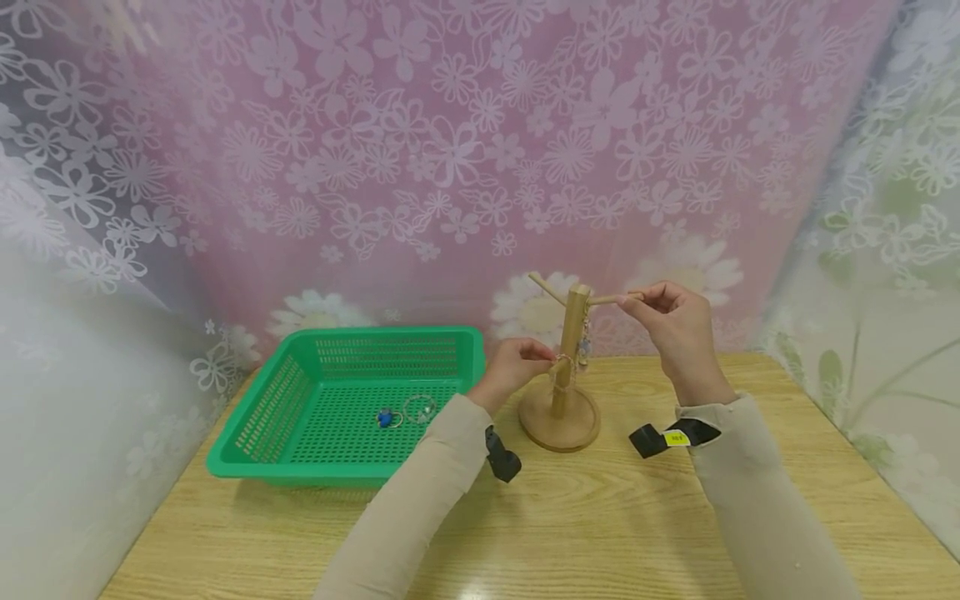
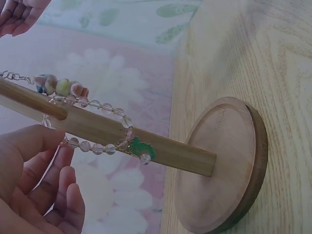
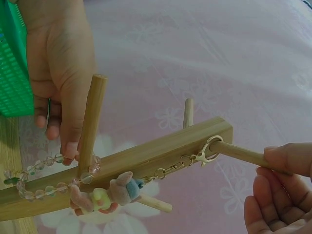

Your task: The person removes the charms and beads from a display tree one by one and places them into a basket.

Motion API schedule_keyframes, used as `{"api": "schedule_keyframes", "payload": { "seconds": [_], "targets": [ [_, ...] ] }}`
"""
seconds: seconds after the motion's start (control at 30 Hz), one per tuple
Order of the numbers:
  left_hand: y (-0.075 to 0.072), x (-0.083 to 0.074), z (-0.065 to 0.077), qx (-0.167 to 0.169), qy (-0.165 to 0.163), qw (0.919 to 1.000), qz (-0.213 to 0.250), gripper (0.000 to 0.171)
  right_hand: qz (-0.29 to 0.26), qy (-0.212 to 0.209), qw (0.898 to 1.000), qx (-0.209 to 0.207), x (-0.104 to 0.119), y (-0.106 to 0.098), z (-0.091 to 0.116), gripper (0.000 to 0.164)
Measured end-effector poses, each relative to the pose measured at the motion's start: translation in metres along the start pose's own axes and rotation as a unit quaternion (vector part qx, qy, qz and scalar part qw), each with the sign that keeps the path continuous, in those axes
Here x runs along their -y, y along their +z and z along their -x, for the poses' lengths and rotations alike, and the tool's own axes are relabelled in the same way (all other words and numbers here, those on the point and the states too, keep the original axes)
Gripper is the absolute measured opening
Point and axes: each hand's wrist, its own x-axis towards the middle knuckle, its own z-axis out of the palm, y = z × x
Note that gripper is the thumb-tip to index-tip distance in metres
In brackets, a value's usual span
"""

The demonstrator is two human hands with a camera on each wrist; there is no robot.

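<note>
A wooden peg stand (image 1: 572,329) with a round base stands on the table. My left hand (image 1: 517,371) pinches a bracelet of clear and pinkish beads (image 2: 97,148) with a green charm. The bracelet loops round a lower peg (image 3: 92,122) of the stand. My right hand (image 1: 678,333) grips the outer end of an upper peg (image 3: 243,153) between thumb and fingers. From that same peg, close to the post, a keychain (image 3: 126,189) with a gold clasp and small plush-like figures hangs by its ring.
A green plastic basket (image 1: 322,472) stands left of the stand on the wooden table (image 1: 600,517). Inside lie a ring-shaped item with a blue charm (image 1: 386,417) and a clear bracelet (image 1: 427,413). A floral curtain (image 1: 450,150) hangs behind the table.
</note>
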Motion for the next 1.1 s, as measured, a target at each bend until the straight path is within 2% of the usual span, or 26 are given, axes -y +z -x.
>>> {"api": "schedule_keyframes", "payload": {
  "seconds": [0.2, 0.5, 0.77, 1.1],
  "targets": [
    [-0.004, -0.002, 0.0, -0.004, -0.013, 0.9996, 0.025, 0.011, -0.007, -0.005, 1.0, 0.003, 0.001, 0.0, 0.0, 0.011],
    [-0.012, -0.011, 0.006, -0.013, -0.03, 0.9991, 0.027, 0.011, -0.017, -0.004, 1.0, -0.001, 0.002, 0.001, 0.0, 0.012],
    [-0.017, -0.02, 0.013, -0.007, -0.024, 0.9979, 0.059, 0.015, -0.013, 0.001, 1.0, 0.005, 0.001, 0.0, 0.0, 0.011],
    [-0.019, -0.027, 0.02, 0.007, -0.026, 0.9985, 0.048, 0.013, -0.024, -0.012, 1.0, 0.005, 0.002, 0.0, 0.0, 0.012]
  ]
}}
